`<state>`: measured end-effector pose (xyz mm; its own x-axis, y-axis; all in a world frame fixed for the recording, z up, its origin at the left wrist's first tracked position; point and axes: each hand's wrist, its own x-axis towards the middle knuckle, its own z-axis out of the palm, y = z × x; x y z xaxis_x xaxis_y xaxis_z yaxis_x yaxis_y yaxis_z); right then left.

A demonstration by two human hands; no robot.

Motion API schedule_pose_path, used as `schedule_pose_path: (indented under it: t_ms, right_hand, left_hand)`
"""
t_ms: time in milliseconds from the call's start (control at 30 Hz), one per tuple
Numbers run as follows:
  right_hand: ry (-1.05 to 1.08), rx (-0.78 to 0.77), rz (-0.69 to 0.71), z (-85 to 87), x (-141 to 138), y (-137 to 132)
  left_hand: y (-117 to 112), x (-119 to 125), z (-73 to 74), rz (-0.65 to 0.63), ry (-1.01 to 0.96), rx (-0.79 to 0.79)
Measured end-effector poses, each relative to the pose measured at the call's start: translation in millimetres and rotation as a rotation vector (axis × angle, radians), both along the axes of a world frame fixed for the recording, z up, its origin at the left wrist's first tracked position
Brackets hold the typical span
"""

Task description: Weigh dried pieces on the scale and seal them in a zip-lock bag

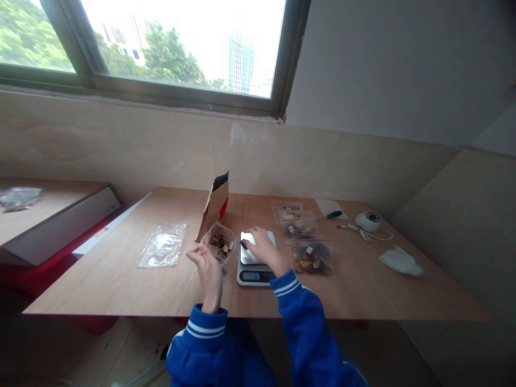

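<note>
While the left hand (206,263) pinches the rim of a clear bag of snacks (220,243) just beyond its fingers, the right hand (264,248) lies loosely spread, gripping nothing, on the scale (253,269).

Left of our left hand (207,266) an empty bag (163,245) lies on the table (121,285); under our right hand (264,248) sits a scale (255,269), filled bags (311,256) just right.
</note>
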<state>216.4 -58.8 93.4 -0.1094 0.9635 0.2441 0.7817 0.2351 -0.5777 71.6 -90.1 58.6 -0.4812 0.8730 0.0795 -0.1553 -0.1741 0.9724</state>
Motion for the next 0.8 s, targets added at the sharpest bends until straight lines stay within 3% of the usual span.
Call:
schedule_pose_path:
  t_ms: [133,267,367,467,533,667,800]
  right_hand:
    - [-0.189,-0.01,0.055,-30.0,-1.8,-1.2]
    - [-0.119,0.04,0.034,-36.6,2.9,1.6]
    - [0.163,0.09,-0.046,-29.6,10.5,6.5]
    - [0.473,0.178,-0.133,-10.0,12.0,5.8]
    - [0.586,0.213,-0.073,7.6,8.3,-0.1]
    - [0.577,0.167,0.149,31.1,1.7,-16.0]
    - [0.593,0.196,0.09,21.0,9.1,-20.0]
  left_hand:
    - [-1.8,1.9,9.2,-0.043,-0.099,-0.048]
    - [-3.1,3.4,11.7,-0.082,-0.124,-0.045]
    - [-3.4,4.4,11.9,-0.103,-0.134,-0.046]
    - [-4.5,5.9,13.6,-0.147,-0.138,-0.058]
    - [-5.6,7.2,15.6,-0.184,-0.145,-0.059]
    - [-6.9,8.5,19.4,-0.243,-0.158,-0.051]
    - [-7.7,5.2,22.5,-0.336,-0.21,-0.054]
